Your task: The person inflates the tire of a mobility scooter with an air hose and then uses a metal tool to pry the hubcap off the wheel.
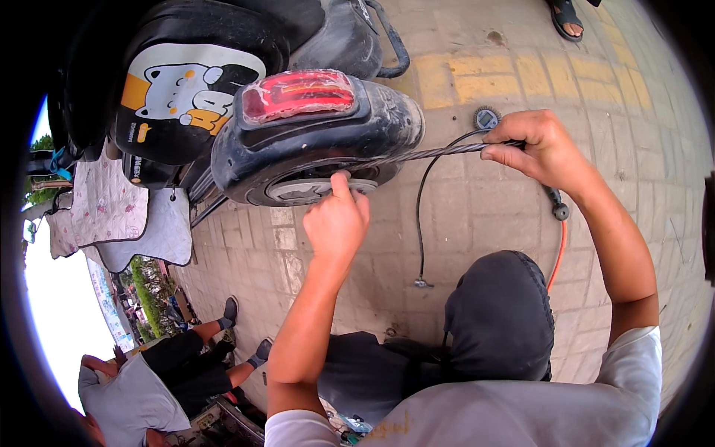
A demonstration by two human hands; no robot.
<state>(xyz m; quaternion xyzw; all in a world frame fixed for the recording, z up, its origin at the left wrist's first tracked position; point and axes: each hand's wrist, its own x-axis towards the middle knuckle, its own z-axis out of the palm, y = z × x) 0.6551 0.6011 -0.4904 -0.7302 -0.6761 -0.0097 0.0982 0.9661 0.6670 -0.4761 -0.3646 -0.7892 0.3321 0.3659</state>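
My right hand (538, 147) grips one end of a long, dark, twisted-looking rod (439, 153) between thumb and fingers. Its far end reaches the rear wheel (316, 189) of a scooter, where the fender and rim hide the tip. At that wheel my left hand (339, 220) is closed, one finger raised against the pale hub; whether it pinches anything cannot be seen. Above the wheel sits a dusty black fender (387, 112) with a cracked red tail light (298, 97).
On the paving behind my right hand lies a round tyre gauge (486, 118), with a thin black hose (421, 216) and an orange hose (558, 253). A cartoon-printed panel (179, 97) and a cloth cover (104, 201) hang from the scooter. Another person (134, 391) is at lower left; a sandalled foot (570, 26) shows at the top.
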